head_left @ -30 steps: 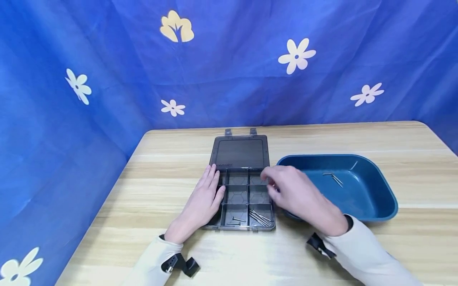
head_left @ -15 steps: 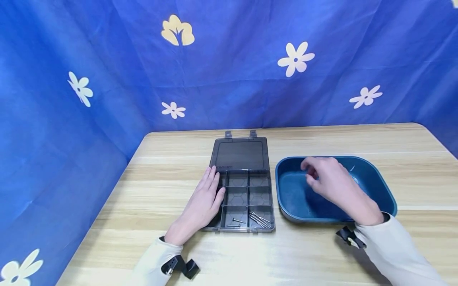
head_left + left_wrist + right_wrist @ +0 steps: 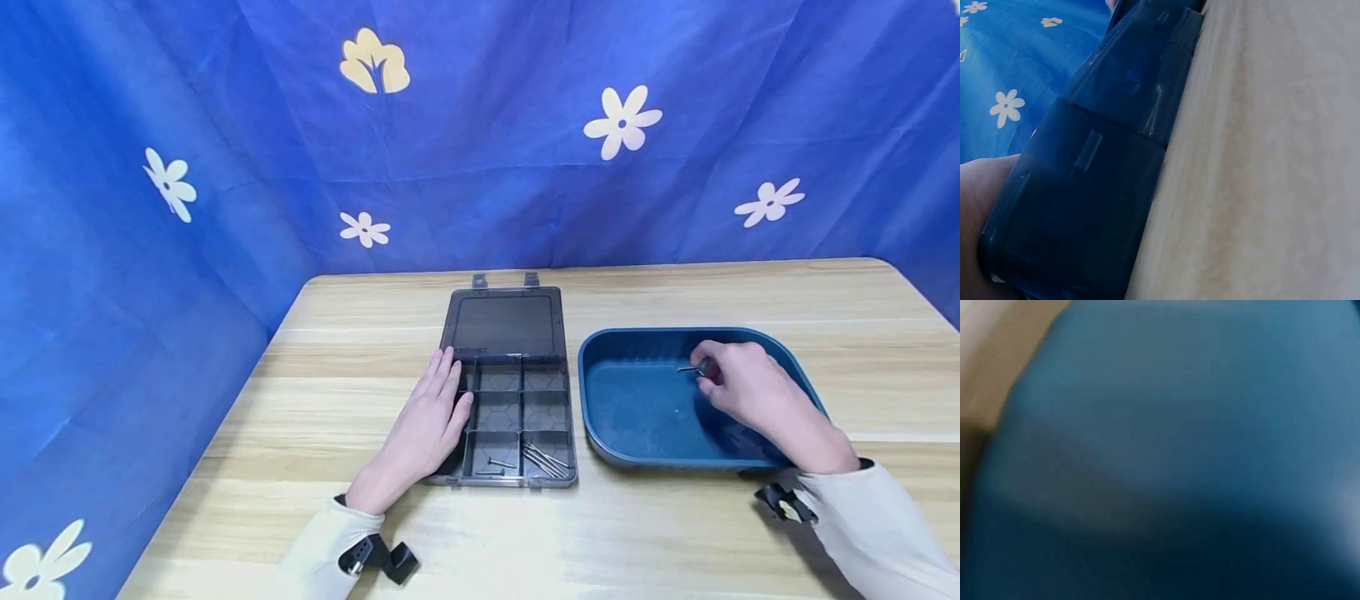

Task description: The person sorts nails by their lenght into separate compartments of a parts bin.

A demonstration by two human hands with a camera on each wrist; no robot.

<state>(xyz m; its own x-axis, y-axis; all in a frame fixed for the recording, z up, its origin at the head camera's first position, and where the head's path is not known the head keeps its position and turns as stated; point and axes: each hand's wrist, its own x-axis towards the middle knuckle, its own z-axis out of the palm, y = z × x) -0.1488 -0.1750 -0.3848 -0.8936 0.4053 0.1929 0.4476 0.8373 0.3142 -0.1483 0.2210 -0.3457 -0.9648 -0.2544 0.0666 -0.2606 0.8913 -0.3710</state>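
In the head view my left hand rests along the left side of a dark translucent compartment box, fingers straight. Its left column is partly hidden under the hand. Two short screws lie in the front middle compartment and several longer screws in the front right one. My right hand reaches into a blue plastic basin, thumb and curled fingers around screws on its floor. One screw sticks out left of the fingertips. I cannot tell whether the fingers grip one.
The box's lid lies folded back behind it, its two latches pointing to the rear. Box and basin stand side by side on a wood-grain table. A blue curtain with flowers hangs behind. The right wrist view is blurred.
My right hand has moved from over the box's right column, rightward across the basin, down to the screws there. The left hand has stayed on the box.
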